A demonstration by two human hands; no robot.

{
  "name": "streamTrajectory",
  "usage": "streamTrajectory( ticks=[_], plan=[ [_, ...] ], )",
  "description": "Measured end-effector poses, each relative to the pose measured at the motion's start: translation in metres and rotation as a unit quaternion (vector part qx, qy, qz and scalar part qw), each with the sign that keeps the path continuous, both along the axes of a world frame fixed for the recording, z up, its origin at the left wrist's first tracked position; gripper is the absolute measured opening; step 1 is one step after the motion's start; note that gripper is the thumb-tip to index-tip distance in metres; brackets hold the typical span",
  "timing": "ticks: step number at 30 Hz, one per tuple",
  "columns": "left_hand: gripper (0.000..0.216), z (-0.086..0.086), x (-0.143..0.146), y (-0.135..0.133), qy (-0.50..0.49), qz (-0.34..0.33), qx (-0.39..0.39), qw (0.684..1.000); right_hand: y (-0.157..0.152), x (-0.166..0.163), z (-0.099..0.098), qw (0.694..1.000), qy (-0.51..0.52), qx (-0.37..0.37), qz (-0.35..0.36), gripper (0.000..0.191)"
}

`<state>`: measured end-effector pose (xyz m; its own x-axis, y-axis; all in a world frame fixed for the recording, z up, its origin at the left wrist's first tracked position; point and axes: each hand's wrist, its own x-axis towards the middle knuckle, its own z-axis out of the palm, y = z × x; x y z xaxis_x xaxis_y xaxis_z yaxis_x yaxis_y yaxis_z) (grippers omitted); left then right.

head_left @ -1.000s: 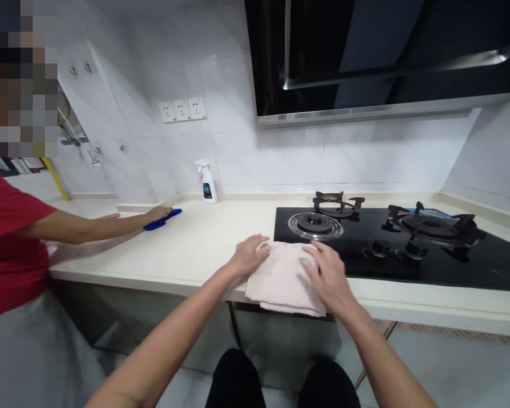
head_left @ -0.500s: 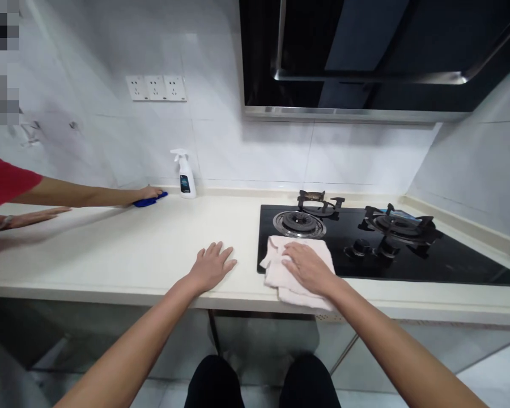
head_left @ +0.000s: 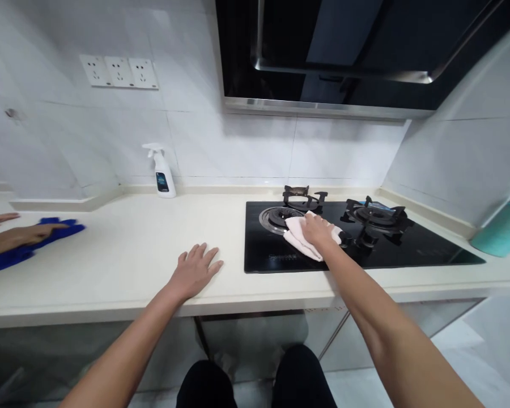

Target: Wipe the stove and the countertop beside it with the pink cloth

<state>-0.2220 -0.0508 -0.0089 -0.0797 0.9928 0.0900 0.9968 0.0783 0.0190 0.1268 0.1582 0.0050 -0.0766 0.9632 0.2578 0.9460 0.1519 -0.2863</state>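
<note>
My left hand (head_left: 194,272) lies flat on the white countertop (head_left: 131,255), fingers spread, left of the cooktop. With my right hand (head_left: 318,231) I grip a pale pink cloth (head_left: 301,241), pressed on the black glass of the gas cooktop (head_left: 267,249). One edge of the cloth reaches the left burner (head_left: 274,220), and its right side lies beside a control knob (head_left: 345,238). That burner's pan support (head_left: 305,198) is off, standing behind it. The right burner (head_left: 376,216) has its support around it.
A co-worker's hand (head_left: 34,233) is on a blue cloth (head_left: 70,228) at the far left of the counter. Near the wall stands a white spray bottle (head_left: 164,178). A green container (head_left: 499,229) is at the right end. The range hood (head_left: 323,105) hangs above the cooktop.
My right hand has moved the pink cloth from the cooktop's front edge up and inward onto the glass. The co-worker's blue cloth has come away from the wall. My view has swung right.
</note>
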Motion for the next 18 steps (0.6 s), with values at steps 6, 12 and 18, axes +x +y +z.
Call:
streamTrajectory(
  ticks=[6,12,18],
  plan=[
    [0.061,-0.006,-0.007,0.004,0.017,-0.003,0.006,1.000,-0.046,0.014,0.001,0.988,-0.051,-0.050,0.138,0.073],
    [0.061,-0.014,-0.014,0.008,0.035,-0.010,0.020,0.999,-0.098,0.065,-0.013,0.964,-0.021,0.037,0.262,0.051],
    [0.061,-0.016,-0.017,0.009,0.047,-0.013,0.032,0.998,-0.111,0.122,-0.024,0.965,0.002,0.098,0.244,0.043]
  ],
)
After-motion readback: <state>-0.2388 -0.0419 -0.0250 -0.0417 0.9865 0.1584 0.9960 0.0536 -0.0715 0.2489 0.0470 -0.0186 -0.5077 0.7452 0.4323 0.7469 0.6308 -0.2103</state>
